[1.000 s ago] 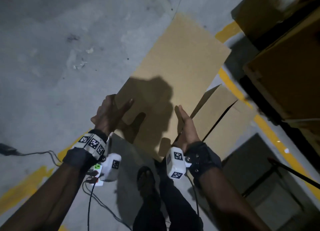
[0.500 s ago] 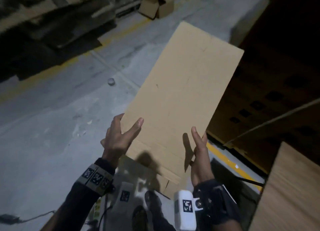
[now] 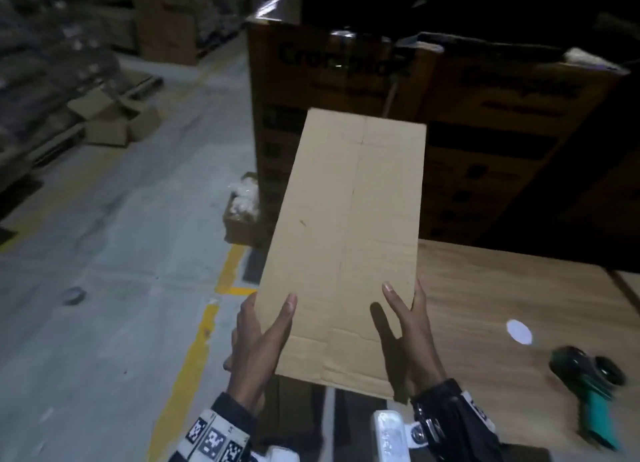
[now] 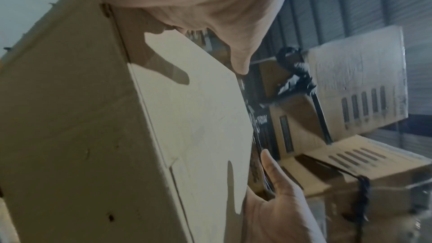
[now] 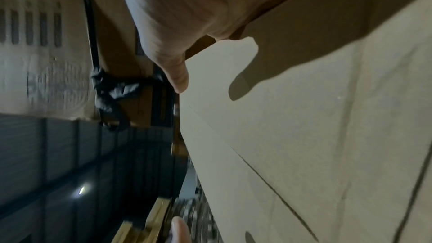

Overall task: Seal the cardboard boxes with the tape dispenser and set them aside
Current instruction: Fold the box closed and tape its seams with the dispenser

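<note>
I have one flattened cardboard box (image 3: 349,239) up in the air in front of me, held between my two hands, its long side running away from me toward the stacked cartons (image 3: 467,122) behind. My left hand (image 3: 258,343) takes the near left edge: the thumb lies straight across the top face and the other fingers (image 3: 247,323) go under the board, so the edge is pinched between them. My right hand (image 3: 412,340) does the same on the near right edge, thumb on top, fingers (image 3: 420,309) running along and under the side. In the left wrist view the same box (image 4: 93,117) fills most of the frame with the left hand (image 4: 198,3) at the top, and in the right wrist view the box (image 5: 315,136) sits against the right hand (image 5: 187,6); both show the thumbs extended, not curled. The near right corner of the box hangs over the left edge of one wooden worktop (image 3: 519,305). On that worktop, well apart from the box, lies one tape dispenser (image 3: 588,385) with a teal handle, on its side, and one small white patch (image 3: 518,330) between it and my right hand. Down on the concrete floor (image 3: 104,288) I count one open carton of pale stuff (image 3: 242,215) against the stack, and a few open boxes (image 3: 114,118) farther left, too blurred to count exactly.
</note>
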{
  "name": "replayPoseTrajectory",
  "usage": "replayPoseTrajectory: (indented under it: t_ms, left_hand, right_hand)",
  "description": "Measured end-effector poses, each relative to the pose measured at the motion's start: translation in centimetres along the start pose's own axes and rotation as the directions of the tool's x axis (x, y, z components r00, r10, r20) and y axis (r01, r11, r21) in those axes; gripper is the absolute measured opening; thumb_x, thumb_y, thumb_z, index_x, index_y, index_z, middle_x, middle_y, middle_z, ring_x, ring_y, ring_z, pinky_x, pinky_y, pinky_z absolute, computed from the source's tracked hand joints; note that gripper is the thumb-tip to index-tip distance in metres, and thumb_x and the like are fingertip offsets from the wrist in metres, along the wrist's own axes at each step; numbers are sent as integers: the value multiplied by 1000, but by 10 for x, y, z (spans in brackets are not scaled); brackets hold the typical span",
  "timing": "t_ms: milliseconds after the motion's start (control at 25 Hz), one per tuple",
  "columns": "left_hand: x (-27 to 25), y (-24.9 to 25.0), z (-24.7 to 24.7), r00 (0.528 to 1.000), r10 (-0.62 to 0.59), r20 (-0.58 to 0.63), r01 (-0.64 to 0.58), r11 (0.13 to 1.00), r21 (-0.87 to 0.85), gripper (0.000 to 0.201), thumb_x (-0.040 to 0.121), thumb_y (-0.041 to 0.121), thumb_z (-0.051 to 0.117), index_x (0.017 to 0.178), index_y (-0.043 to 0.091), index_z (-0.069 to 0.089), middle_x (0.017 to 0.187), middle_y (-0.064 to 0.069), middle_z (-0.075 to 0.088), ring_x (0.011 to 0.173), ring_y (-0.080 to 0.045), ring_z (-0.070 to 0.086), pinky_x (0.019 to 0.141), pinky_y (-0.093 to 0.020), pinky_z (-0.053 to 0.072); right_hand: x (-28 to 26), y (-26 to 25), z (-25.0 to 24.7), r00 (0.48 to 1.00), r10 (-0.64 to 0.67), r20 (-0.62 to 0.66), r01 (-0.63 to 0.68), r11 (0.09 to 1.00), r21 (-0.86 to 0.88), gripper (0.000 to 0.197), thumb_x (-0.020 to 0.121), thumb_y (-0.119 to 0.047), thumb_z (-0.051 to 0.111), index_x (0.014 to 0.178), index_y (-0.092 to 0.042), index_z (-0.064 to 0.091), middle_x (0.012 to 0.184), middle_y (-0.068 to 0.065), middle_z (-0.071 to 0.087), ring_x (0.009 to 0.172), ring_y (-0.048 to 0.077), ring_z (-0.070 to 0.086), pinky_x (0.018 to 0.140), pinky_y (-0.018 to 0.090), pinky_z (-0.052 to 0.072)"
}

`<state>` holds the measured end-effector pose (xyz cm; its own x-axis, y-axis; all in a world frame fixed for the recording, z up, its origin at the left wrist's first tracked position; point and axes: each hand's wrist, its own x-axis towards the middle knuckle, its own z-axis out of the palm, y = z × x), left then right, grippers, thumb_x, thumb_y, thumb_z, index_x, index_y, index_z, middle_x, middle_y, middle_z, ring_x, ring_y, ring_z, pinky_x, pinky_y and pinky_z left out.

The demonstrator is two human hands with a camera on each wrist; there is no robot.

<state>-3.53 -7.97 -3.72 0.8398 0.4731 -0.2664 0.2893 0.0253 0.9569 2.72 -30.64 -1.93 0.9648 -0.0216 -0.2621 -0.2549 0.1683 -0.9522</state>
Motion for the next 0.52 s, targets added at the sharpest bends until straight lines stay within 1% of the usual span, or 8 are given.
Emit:
replayPoseTrajectory:
  t_ms: [40,120,200,280,320,400,480,520]
  left_hand:
    - [-7,-2,26,998,-11,54,9,1000,29,74,61,95,64,124,60,48,128,26,61,130,-14,53,114,-56,36]
    - [-21,-11,73,988,-54,144,41,995,94,77,58,97,65,123,59,49,125,23,62,127,-16,55,111,-55,40]
    - [-38,-23,120,970,-116,212,84,985,153,85,53,97,67,124,54,50,126,19,62,125,-19,55,108,-54,44]
    - [-56,-30,165,951,-183,251,139,974,182,87,50,95,71,119,46,53,126,12,63,121,-22,58,105,-53,48]
    - [-66,-31,190,946,-201,255,152,968,198,85,52,90,74,119,42,53,127,8,63,119,-24,58,104,-51,49]
    - [-84,-34,236,955,-212,208,146,945,294,84,62,80,76,129,36,51,130,1,60,120,-28,56,105,-51,46]
    - [-97,-31,277,969,-200,142,139,925,354,93,58,83,72,134,34,50,131,2,60,122,-30,54,107,-55,42]
    - [-101,-32,298,971,-200,132,145,929,340,96,55,85,71,134,35,50,131,2,61,123,-29,54,107,-56,42]
  right_hand:
    - [-5,-2,-28,999,12,-53,-11,1000,16,91,67,-67,87,143,-63,38,151,-23,48,143,9,42,121,48,30]
    - [-13,0,-80,989,40,-143,-30,997,68,95,64,-64,89,145,-57,41,145,-22,54,134,4,52,120,44,33]
    - [-20,5,-132,977,70,-200,-46,991,123,100,64,-59,92,149,-47,41,141,-20,59,123,-1,61,120,40,35]
    - [-21,10,-181,968,108,-225,-77,987,140,103,63,-57,92,151,-41,41,141,-17,60,119,0,63,120,41,36]
    - [-20,12,-207,966,129,-225,-97,984,151,104,63,-55,92,152,-39,40,140,-16,61,118,0,64,120,41,36]
    - [-16,17,-254,966,169,-195,-137,976,169,106,66,-49,91,155,-35,36,139,-15,62,117,0,64,119,38,35]
    - [-5,18,-295,973,174,-150,-146,973,177,108,67,-46,91,157,-33,32,142,-13,61,117,0,64,120,37,35]
    - [4,16,-316,977,172,-124,-150,974,171,107,70,-46,89,158,-33,30,143,-13,59,117,1,65,121,38,34]
